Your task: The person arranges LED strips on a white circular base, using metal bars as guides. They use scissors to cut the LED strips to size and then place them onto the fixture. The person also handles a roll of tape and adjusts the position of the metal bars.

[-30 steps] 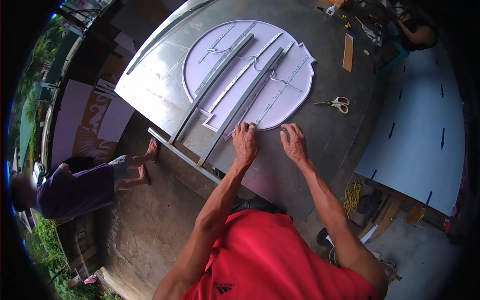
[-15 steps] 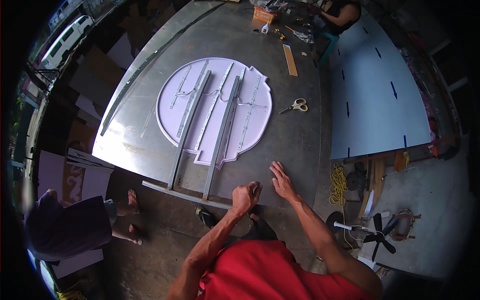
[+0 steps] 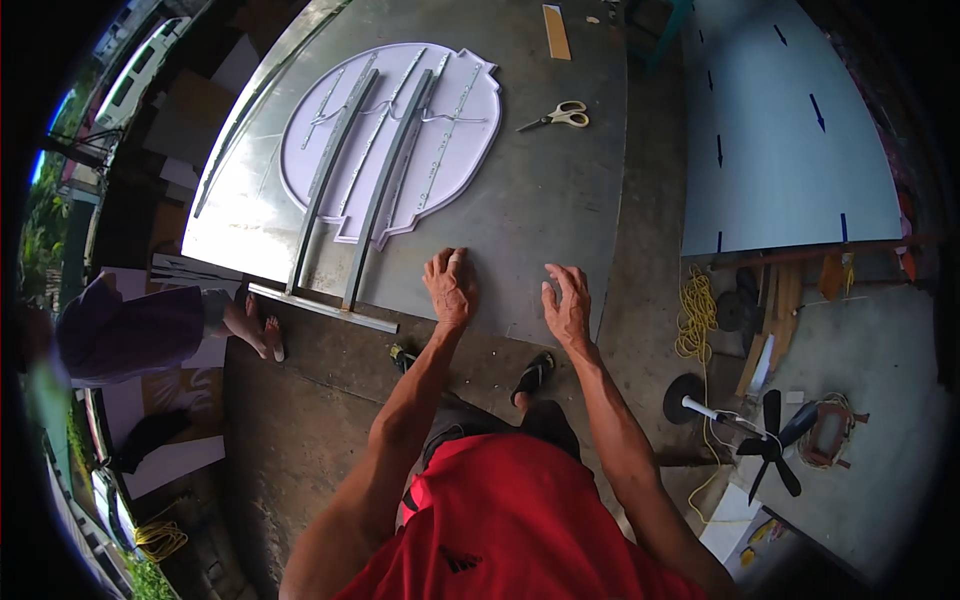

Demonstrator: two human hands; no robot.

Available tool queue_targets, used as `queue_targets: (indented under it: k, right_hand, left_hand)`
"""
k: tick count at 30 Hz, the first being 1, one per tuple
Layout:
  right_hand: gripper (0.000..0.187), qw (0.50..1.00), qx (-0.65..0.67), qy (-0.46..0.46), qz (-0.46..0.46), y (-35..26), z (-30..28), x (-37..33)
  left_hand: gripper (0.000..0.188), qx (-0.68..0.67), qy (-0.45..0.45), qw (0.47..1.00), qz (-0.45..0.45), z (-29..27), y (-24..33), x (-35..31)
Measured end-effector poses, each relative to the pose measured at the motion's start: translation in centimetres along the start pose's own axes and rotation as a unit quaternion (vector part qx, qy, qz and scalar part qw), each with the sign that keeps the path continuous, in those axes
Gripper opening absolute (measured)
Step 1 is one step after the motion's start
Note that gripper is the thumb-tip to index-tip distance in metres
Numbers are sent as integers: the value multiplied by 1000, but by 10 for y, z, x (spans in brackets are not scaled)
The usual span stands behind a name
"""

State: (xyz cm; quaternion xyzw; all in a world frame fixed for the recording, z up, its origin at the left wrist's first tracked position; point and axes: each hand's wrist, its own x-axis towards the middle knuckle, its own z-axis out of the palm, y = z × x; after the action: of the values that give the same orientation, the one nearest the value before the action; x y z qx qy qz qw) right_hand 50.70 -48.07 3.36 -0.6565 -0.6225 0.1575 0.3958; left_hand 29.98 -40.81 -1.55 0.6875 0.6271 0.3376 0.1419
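My left hand (image 3: 450, 289) is at the near edge of the metal-topped table (image 3: 510, 220), its fingers a little bent and apart, with nothing visible in it. A pale spot shows on one finger, too small to make out. To its right, my right hand (image 3: 568, 306) is half-curled over the same edge, thumb apart from the fingers, holding nothing. Beyond the left hand lies a round, pale lilac panel (image 3: 440, 200) with a notched outline, thin light strips and a wire. Two metal bars (image 3: 375, 205) cross it and meet a crossbar (image 3: 325, 309) overhanging the table edge.
Scissors (image 3: 556, 116) and a flat tan strip (image 3: 556, 32) lie farther back. At right is a pale blue sheet (image 3: 790, 150) with dark arrows. A fan (image 3: 770, 445), yellow cord (image 3: 697, 312) and planks (image 3: 780, 300) occupy the lower right. Another person (image 3: 140, 335) stands at left.
My left hand has moved away from my body and loosened from a closed fist. My right hand has lifted from lying flat to half-curled. The view has shifted, so the panel appears higher.
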Motion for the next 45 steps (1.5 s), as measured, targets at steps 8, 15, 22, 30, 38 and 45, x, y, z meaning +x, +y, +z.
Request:
queue_targets:
  k: [8,15,22,30,38,45]
  right_hand:
    - [25,914,-163,-66,367,173,-117,-159]
    - [20,851,106,-22,514,265,-159,-185]
    - [25,789,75,-182,582,322,-178,-105]
    - [22,846,104,-233,469,425,-231,33]
    - [17,859,179,-179,445,486,-259,185]
    - [24,926,165,-161,300,515,-225,370]
  left_hand:
    - [39,86,-26,996,-4,18,10,0]
    - [41,116,-33,993,-12,25,12,0]
    - [40,138,-39,989,-22,14,26,12]
    - [44,212,-60,975,-40,20,35,3]
    - [41,274,-32,955,-109,37,55,11]
    - [47,241,78,931,-263,103,163,30]
